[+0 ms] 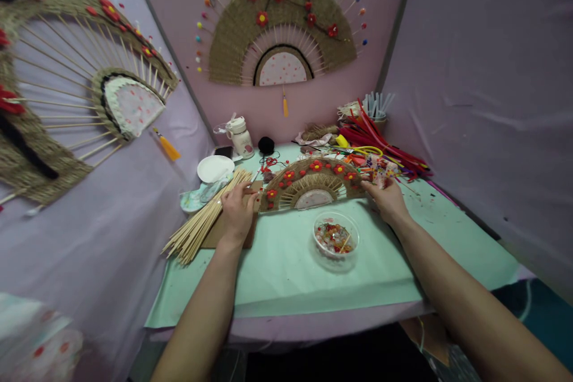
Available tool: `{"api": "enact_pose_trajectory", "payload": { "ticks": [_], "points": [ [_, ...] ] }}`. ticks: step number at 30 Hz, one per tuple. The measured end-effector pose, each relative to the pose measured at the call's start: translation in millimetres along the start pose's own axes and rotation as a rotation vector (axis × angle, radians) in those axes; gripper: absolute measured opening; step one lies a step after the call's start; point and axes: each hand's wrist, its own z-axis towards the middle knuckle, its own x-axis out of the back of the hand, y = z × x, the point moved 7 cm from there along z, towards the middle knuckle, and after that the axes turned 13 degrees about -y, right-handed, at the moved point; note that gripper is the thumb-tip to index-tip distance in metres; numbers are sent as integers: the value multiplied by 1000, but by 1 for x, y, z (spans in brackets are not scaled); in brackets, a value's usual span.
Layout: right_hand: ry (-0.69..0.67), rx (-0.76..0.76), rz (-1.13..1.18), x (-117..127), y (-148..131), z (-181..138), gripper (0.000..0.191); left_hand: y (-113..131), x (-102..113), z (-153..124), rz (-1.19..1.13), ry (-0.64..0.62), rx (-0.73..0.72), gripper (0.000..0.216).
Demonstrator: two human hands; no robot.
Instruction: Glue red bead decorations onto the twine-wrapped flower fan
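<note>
A small woven half-round fan point(293, 179) stands upright on the table, trimmed with red felt flowers with yellow centres. Thin sticks radiate from its pale inner half-disc. My right hand point(388, 198) grips the fan's right end, thumb toward me. At the opposite end, my left hand point(237, 213) is closed, its thumb and fingertips at the fan's left corner; the exact contact is hard to see. In front of the fan sits a clear plastic bowl point(335, 240) with red, orange and clear beads and a short stick inside.
Bamboo sticks point(201, 221) lie over a brown board point(215, 239) at the left. Behind are a white plate point(215, 168), a white bottle point(240, 137), black yarn point(266, 145) and red pipe cleaners point(376, 137). Larger fans point(233, 36) hang on the back and left walls.
</note>
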Motion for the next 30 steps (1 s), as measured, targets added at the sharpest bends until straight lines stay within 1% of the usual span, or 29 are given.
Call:
{"api": "enact_pose_trajectory", "payload": {
  "ticks": [12,22,26,30],
  "points": [
    [6,-15,10,0,2,1,35,2,1,0,-12,8,1,23],
    [-5,-2,9,0,0,0,34,1,1,-2,-28,-26,15,22],
    [-8,1,5,-1,-1,0,32,1,3,-2,-89,-28,49,20],
    [1,2,-1,0,-1,0,34,-2,0,-1,-246,-79,73,22]
  ]
}}
